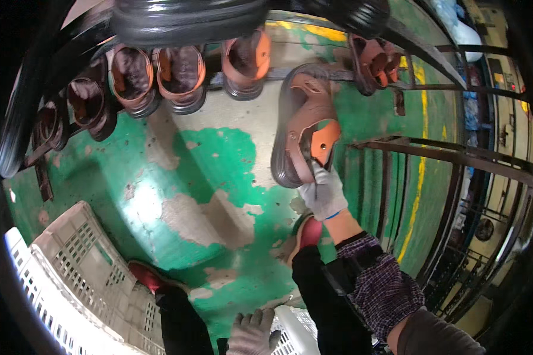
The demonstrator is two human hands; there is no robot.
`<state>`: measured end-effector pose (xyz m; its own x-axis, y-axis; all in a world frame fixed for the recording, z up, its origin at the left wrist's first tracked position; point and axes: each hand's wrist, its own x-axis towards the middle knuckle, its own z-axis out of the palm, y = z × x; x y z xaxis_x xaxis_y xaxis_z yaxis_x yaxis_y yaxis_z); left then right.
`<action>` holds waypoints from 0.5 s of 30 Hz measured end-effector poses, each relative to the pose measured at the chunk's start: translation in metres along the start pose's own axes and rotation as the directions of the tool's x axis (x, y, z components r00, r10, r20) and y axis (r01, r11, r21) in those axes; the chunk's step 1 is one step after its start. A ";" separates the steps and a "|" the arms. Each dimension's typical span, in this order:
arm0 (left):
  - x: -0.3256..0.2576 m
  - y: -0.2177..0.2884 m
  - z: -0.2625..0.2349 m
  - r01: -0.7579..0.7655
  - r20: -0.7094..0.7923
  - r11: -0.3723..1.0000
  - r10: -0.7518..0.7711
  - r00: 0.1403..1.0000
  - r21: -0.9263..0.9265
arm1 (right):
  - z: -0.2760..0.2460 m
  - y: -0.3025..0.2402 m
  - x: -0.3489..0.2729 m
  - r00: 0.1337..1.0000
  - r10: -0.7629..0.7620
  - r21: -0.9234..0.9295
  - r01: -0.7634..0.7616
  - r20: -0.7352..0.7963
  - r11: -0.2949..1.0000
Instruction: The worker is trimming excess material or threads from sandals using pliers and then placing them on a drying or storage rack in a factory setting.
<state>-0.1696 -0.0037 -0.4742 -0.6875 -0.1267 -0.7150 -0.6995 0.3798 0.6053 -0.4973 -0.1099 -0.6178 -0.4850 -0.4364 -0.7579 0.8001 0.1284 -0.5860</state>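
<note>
My right hand (324,192), in a white glove, grips the heel strap end of a brown sandal (305,124) with a dark ribbed sole, held up in front of a metal rack. My left hand (251,332), also gloved, hangs low at the bottom edge by the rim of a white crate (299,325); its fingers look loosely curled and I cannot tell if they hold anything. Several more brown sandals (180,74) sit in a row on the rack rail above.
A white slotted plastic crate (77,266) stands at the lower left. Dark metal rack frames (432,154) rise on the right. The floor (207,177) is worn green paint with bare patches and a yellow line. My red shoes (310,232) show below.
</note>
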 end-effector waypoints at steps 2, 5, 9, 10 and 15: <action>0.010 0.000 -0.006 -0.040 0.032 0.999 0.041 0.999 -0.027 | -0.046 -0.007 0.010 0.970 -0.201 -0.198 0.226 0.137 0.954; 0.006 -0.006 -0.005 -0.028 0.035 0.999 0.030 0.999 -0.041 | -0.039 -0.012 -0.007 0.993 -0.091 -0.012 0.092 0.073 0.996; 0.003 -0.007 0.000 -0.024 0.091 0.997 0.031 0.995 -0.078 | -0.028 -0.035 -0.023 1.000 0.026 0.171 -0.025 -0.002 0.985; 0.003 -0.008 0.002 -0.039 0.082 0.995 0.047 0.996 -0.096 | -0.047 -0.035 -0.026 0.972 -0.130 -0.528 0.215 0.193 0.822; -0.005 -0.004 -0.005 0.098 0.161 0.988 -0.078 0.984 -0.118 | -0.047 0.002 -0.095 0.979 -0.016 -0.574 0.133 0.204 0.808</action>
<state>-0.1639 -0.0091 -0.4713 -0.5903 -0.0071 -0.8072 -0.7817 0.2544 0.5694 -0.4659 -0.0268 -0.5608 -0.4154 -0.6108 -0.6740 0.3793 0.5572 -0.7387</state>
